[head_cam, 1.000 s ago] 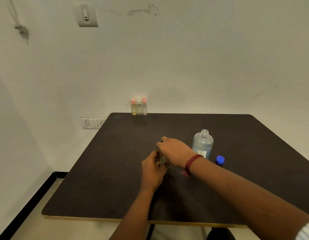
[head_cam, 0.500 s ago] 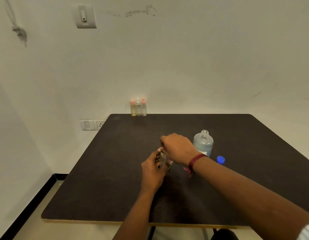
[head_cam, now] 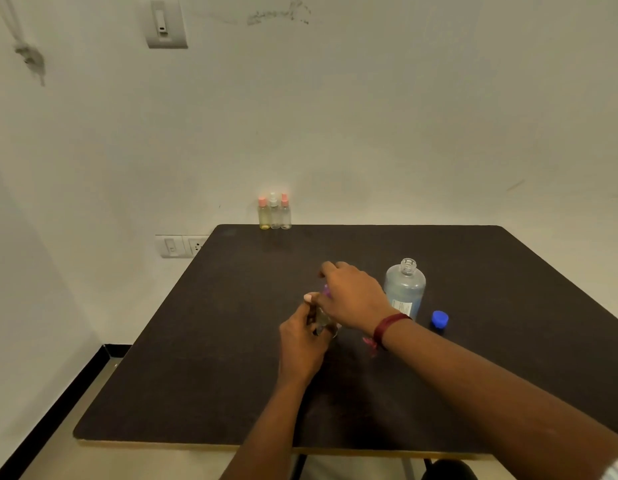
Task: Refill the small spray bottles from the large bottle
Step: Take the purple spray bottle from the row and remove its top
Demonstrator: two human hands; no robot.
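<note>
At the middle of the dark table point(head_cam: 214, 358), my left hand point(head_cam: 302, 339) grips a small clear spray bottle point(head_cam: 323, 318) that is mostly hidden by fingers. My right hand point(head_cam: 354, 299) is closed over the bottle's top, where a purple cap point(head_cam: 326, 291) peeks out. The large clear bottle point(head_cam: 404, 289) stands uncapped just right of my right hand. Its blue cap point(head_cam: 439, 319) lies on the table beside it. Three small spray bottles point(head_cam: 274, 213) stand in a row at the table's far edge by the wall.
The white wall rises right behind the table's far edge. A socket plate point(head_cam: 183, 245) sits on the wall left of the table. A red thread band circles my right wrist point(head_cam: 387, 329). The table's front edge runs close to my body.
My right hand has lifted slightly at the small bottle's top, and a bit of purple cap now shows. My left hand keeps holding the bottle in place.
</note>
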